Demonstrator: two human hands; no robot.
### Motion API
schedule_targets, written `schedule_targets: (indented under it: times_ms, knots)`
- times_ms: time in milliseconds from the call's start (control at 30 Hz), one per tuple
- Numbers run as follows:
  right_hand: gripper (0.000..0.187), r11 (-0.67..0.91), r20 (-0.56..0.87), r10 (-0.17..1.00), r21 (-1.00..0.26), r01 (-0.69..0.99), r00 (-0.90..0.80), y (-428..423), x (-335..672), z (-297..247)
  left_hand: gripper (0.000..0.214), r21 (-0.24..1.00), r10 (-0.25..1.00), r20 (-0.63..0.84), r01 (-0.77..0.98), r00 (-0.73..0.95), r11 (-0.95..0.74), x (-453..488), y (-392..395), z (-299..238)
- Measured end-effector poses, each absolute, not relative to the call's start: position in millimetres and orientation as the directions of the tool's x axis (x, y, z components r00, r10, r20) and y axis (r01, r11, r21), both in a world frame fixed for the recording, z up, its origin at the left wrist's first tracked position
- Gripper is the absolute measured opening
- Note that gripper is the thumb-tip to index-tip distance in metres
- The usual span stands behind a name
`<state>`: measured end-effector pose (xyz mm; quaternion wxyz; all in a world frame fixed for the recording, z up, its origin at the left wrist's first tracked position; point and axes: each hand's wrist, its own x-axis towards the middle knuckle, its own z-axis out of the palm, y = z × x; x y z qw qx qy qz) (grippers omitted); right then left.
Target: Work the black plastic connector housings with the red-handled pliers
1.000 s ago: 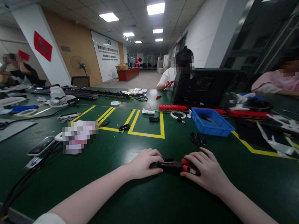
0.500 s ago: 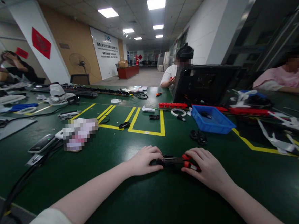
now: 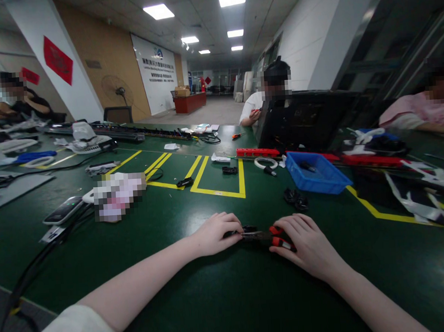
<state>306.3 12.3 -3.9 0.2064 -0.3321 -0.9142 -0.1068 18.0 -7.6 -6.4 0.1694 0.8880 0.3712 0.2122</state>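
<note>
Near front edge of green worktop, middle: black hand tool with red handles lying flat, lengthwise left to right. Left hand palm down, grip closed loosely over black end, fingertips touching it. Right hand palm down, grip curled around red handles. Tool bridges gap between both hands, low on worktop. Small black parts just beyond right hand. Blue plastic tray farther back, toward right. Yellow tape lines well behind left hand.
</note>
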Motion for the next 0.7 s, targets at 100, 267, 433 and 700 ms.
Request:
schedule_targets:
  times_ms: [100,267,433,700]
  knots:
    - [0.039,0.754,0.458,0.555,0.075,0.652,-0.694,12.2,305.7,-4.4,0.019,0.466,0.737,0.254,0.589,0.626,-0.661,18.9,-7.5,-6.2]
    - [0.040,0.739,0.418,0.602,0.031,0.673,-0.680,11.3,305.4,-4.1,0.019,0.490,0.746,0.255,0.583,0.615,-0.648,18.9,-6.8,-6.9]
    - [0.041,0.731,0.367,0.639,-0.017,0.682,-0.676,9.5,304.4,-2.2,0.016,0.529,0.747,0.256,0.558,0.613,-0.639,17.6,-5.4,-7.9]
    - [0.041,0.736,0.369,0.636,-0.026,0.677,-0.678,10.3,304.7,-3.2,0.015,0.549,0.741,0.274,0.533,0.613,-0.644,16.2,-4.0,-10.1]
